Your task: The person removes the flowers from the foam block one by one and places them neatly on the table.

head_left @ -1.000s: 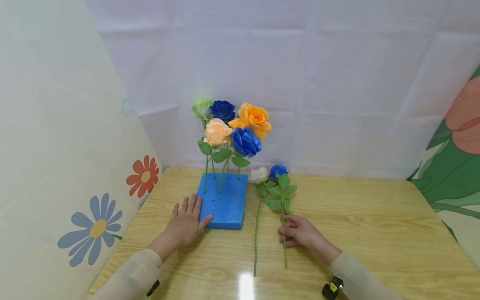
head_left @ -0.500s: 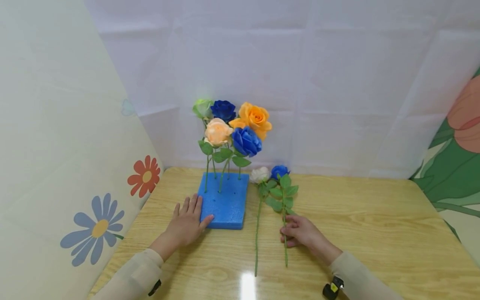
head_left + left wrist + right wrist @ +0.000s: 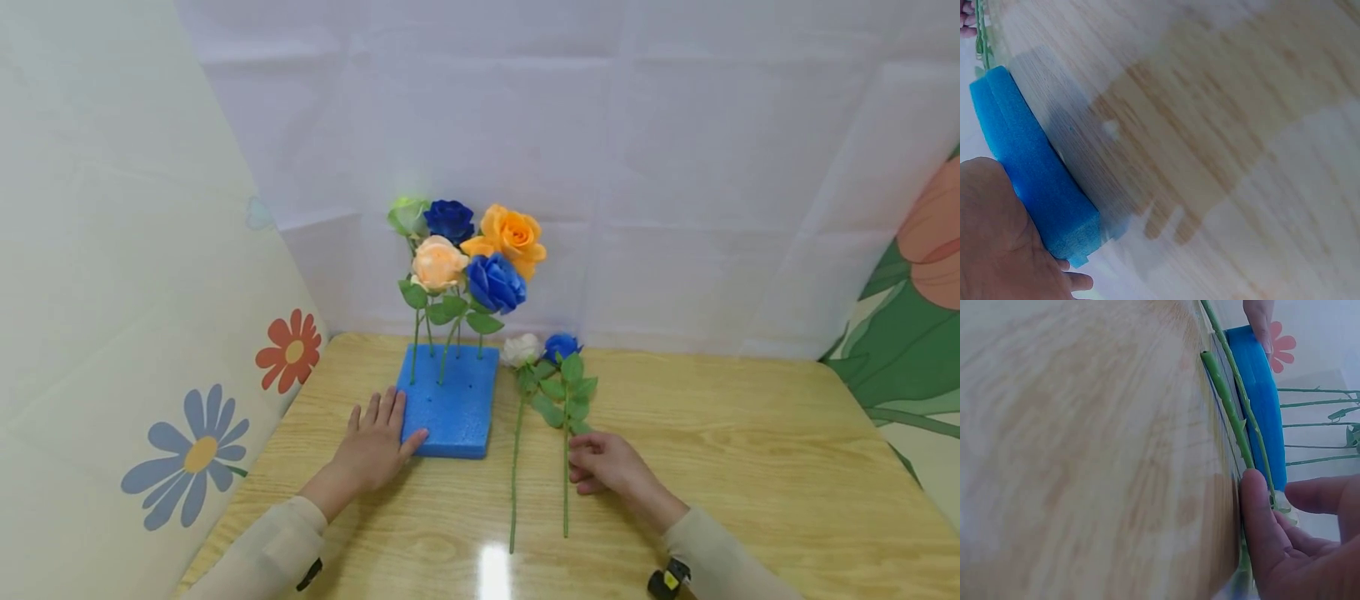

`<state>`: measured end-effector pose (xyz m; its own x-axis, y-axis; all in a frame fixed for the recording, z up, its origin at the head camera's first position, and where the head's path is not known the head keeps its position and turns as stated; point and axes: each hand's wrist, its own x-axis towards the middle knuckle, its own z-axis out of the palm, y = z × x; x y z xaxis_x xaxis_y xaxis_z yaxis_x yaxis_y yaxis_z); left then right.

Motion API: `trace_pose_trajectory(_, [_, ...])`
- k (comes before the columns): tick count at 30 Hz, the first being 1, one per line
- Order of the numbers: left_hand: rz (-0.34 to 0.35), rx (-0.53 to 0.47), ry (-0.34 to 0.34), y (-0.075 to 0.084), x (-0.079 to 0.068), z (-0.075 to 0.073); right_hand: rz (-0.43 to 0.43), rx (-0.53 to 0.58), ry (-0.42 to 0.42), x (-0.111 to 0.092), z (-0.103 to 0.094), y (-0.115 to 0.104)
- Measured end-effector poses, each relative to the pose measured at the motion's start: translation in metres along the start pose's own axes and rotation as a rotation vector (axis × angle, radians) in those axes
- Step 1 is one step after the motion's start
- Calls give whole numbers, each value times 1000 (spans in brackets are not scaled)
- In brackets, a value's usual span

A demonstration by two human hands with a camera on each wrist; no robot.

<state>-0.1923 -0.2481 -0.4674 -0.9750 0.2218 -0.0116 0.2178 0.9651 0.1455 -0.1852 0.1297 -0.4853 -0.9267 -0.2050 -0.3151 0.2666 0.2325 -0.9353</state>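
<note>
In the head view my left hand point(image 3: 371, 450) rests flat at the left side of the blue foam block point(image 3: 450, 425), fingers along its edge and thumb over its front corner. Beside it, the left wrist view shows the palm against the block's side. My right hand point(image 3: 611, 462) is just right of the stem of a blue rose point(image 3: 561, 347) lying on the table. In the right wrist view its thumb and fingers are apart, with the green stem point(image 3: 1229, 403) passing behind one fingertip. A white rose point(image 3: 520, 350) lies parallel, between that rose and the block.
Several roses stand upright in the block's rear half: a peach rose point(image 3: 438, 263), an orange rose point(image 3: 516, 235), a blue rose point(image 3: 495, 283), a dark blue rose point(image 3: 448, 220) and a pale green rose point(image 3: 408, 215). Behind the wooden table point(image 3: 712, 433) hangs a white cloth point(image 3: 675, 208).
The right hand has drawn slightly right, off the blue rose's stem, which earlier crossed over its fingers. That stem's lower end has shifted a little left. The left hand stays on the block.
</note>
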Motion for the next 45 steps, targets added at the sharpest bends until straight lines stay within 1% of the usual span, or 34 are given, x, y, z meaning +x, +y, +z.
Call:
trace_pose_trajectory(7, [1,5,2,1,-1,-1,-16,-6,10,0,3,-5])
trace_pose_trajectory(15, [3,3,13,0,-1,0,-113,-82,27,2,11,-23])
trace_pose_trajectory(20, [-1,5,8,0,0,1,-141,-57,-3,4,18,-34])
trace_pose_trajectory(25, [-9,-8,-7,0,0,1,-197,-63,-24,7,25,-43])
trace_pose_trajectory(30, [-6,9,-9,0,0,-1,-234,-36,-46,11,35,-51])
trace_pose_trajectory(34, [-1,16,-3,1,-1,-2,-246,-24,-46,14,42,-56])
trace_pose_trajectory(41, [0,8,-6,2,-2,-4,-312,-49,-40,20,54,-65])
trace_pose_trajectory(45, [2,12,-4,1,-1,-2,-331,-55,-36,22,61,-71])
